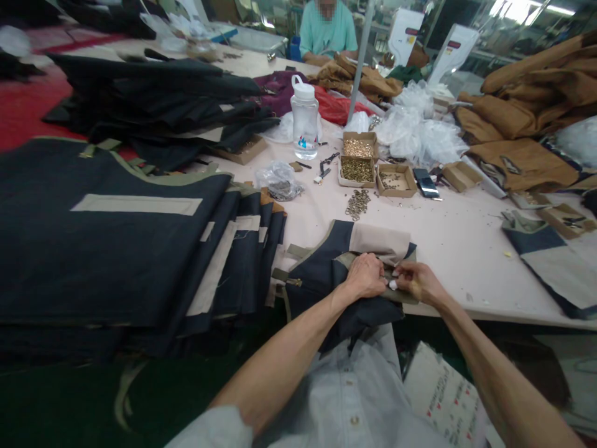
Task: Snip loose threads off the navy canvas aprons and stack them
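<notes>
A dark navy apron (317, 261) with olive edging and a beige panel lies bunched at the table's front edge, partly hanging over it. My left hand (367, 275) is closed on its folded cloth, knuckles up. Close beside it, my right hand (416, 282) pinches at the apron's olive edge, fingers bent. A small white bit (392, 284) shows at the right fingertips; what it is I cannot tell. The exact spot between both hands is partly hidden by the fingers. A brass-coloured clip (293, 282) sits on the apron's left strap.
Stacked navy aprons (140, 249) fill the left side. Beyond my hands stand boxes of small brass fittings (357, 171), loose metal hooks (357, 204), a phone (425, 183) and a water bottle (305, 118). Brown garments (527, 118) are heaped at right. A person (328, 31) sits across.
</notes>
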`<state>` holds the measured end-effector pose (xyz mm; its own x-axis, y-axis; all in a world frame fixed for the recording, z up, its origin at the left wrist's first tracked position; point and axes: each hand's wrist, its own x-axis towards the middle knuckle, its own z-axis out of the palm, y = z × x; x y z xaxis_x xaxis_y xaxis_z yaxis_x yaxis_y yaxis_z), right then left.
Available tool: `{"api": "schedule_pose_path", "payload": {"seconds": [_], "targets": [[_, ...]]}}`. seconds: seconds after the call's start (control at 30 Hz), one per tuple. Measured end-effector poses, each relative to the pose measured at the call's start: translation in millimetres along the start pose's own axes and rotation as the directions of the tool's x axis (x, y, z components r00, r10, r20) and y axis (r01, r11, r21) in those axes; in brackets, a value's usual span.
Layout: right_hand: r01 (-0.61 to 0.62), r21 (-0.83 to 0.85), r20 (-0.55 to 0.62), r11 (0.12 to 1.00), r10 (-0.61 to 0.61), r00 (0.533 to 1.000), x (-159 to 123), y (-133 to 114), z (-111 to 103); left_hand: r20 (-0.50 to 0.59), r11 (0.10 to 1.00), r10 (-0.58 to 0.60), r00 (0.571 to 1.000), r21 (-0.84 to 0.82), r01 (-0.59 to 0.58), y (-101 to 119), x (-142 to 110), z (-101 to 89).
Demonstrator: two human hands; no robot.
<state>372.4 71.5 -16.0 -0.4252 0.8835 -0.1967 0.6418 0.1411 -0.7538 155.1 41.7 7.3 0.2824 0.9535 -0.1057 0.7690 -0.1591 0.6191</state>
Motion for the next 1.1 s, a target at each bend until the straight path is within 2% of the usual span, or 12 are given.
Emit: {"api": "schedule_pose_path", "payload": {"seconds": [0.1,0.17,0.27,0.37,0.43,0.53,0.57,0.63,0.73,0.83,0.97,1.1], "targets": [[0.189,0.039,-0.143,0.981,-0.181,0.973,-30,9,12,0.004,1.0,-0.007,1.0,-0.019,0.007,-1,0,2.6],[0.252,0.033,-0.184,0.967,-0.242,0.953,-41,13,17,0.003,1.0,-0.012,1.0,-0.025,0.012,-2,0,3.1],[0.269,0.079,-0.177,0.96,-0.252,0.952,-42,14,18,-0.002,1.0,-0.008,1.0,-0.019,0.008,-3,-4,-0.8],[0.214,0.173,-0.116,0.961,-0.196,0.974,-30,15,6,-0.012,1.0,-0.005,1.0,-0.007,0.004,-7,-9,-4.1],[0.172,0.227,-0.175,0.959,-0.134,0.975,-12,15,-8,-0.023,1.0,-0.009,1.0,-0.013,0.009,-12,-11,-2.3],[0.173,0.206,-0.383,0.963,-0.083,0.92,32,3,-28,-0.05,0.998,-0.012,0.999,-0.058,0.01,-17,-12,4.2],[0.178,0.166,-0.413,0.97,-0.095,0.906,52,-5,-31,-0.058,0.997,-0.011,0.998,-0.075,0.007,-18,-12,6.2],[0.175,0.065,-0.375,0.982,-0.139,0.916,94,-24,-28,-0.063,0.995,-0.011,0.998,-0.097,0.005,-19,-12,8.8],[0.19,-0.115,-0.191,0.975,-0.209,0.959,154,-51,-7,-0.059,0.994,-0.017,0.998,-0.106,0.011,-18,-14,9.0],[0.132,-0.315,-0.084,0.94,-0.167,0.982,195,-65,18,-0.055,0.994,-0.024,0.998,-0.105,0.018,-16,-15,8.2],[-0.004,-0.421,-0.128,0.907,-0.055,0.99,221,-64,37,-0.057,0.994,-0.02,0.998,-0.107,0.014,-16,-14,11.2],[-0.027,-0.405,-0.119,0.914,-0.023,0.993,227,-57,41,-0.089,0.994,-0.024,0.996,-0.11,0.014,-18,-12,17.2]]}}
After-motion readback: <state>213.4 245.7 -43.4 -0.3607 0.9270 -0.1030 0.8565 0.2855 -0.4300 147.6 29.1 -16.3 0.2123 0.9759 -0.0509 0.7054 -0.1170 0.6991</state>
